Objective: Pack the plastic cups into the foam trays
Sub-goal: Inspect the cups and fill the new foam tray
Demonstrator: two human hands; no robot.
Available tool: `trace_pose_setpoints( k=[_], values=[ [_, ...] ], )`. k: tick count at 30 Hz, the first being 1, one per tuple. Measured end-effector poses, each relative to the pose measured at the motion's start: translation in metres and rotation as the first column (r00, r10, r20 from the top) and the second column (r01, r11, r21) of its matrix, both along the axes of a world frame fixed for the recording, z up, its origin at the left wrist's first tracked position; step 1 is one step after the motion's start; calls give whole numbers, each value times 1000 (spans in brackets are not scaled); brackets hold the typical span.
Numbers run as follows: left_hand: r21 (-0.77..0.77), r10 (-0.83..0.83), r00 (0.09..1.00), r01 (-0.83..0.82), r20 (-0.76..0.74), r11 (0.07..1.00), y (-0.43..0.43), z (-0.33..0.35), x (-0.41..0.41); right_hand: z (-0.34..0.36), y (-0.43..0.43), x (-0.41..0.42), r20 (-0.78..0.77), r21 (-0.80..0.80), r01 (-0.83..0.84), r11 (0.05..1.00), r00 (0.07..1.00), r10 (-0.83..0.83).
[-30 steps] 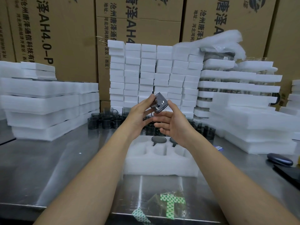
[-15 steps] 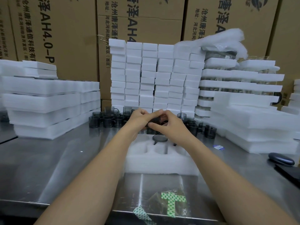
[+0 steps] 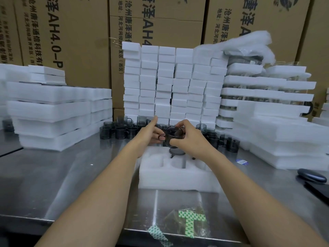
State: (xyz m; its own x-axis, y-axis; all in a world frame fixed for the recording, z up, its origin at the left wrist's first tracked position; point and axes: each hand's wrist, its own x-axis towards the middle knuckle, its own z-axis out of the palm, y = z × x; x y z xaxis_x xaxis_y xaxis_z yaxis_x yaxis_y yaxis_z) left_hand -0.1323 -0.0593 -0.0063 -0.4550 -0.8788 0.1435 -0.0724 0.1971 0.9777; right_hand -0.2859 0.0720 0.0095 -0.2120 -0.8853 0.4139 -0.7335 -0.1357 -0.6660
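A dark see-through plastic cup [image 3: 170,137] with a side handle hangs just above the far edge of a white foam tray [image 3: 178,177]. My right hand [image 3: 188,138] grips the cup from the right, fingers curled over its rim. My left hand [image 3: 151,132] holds it from the left by the handle, its thumb pointing up. Another dark cup [image 3: 176,151] sits in a far pocket of the tray, right under the held one. The near pockets [image 3: 178,162] show only white foam. Many loose dark cups [image 3: 121,131] stand behind the tray.
Stacks of foam trays [image 3: 53,111] rise at the left, a wall of small foam blocks [image 3: 170,82] in the middle, more trays [image 3: 284,132] at the right, cardboard boxes behind. A dark case [image 3: 311,175] lies at the right; green tape [image 3: 190,221] marks the steel table's front edge.
A second ago both hands held a cup up high and tilted. They dropped to the cups behind the tray, and now hold a cup upright just above the tray's far pockets.
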Motion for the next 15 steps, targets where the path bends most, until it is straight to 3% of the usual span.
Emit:
trace_pose_setpoints(
  k=[3,6,15],
  values=[
    [164,-4,993,24,-120,986,1,-4,-4,0,0,5,0,9,-75,997,997,75],
    [220,27,965,32,-260,975,5,0,-12,3,3,8,-1,8,-119,993,993,119],
    [177,-44,979,79,-197,981,7,-7,-26,2,2,7,-27,88,-222,971,974,225]
  ],
)
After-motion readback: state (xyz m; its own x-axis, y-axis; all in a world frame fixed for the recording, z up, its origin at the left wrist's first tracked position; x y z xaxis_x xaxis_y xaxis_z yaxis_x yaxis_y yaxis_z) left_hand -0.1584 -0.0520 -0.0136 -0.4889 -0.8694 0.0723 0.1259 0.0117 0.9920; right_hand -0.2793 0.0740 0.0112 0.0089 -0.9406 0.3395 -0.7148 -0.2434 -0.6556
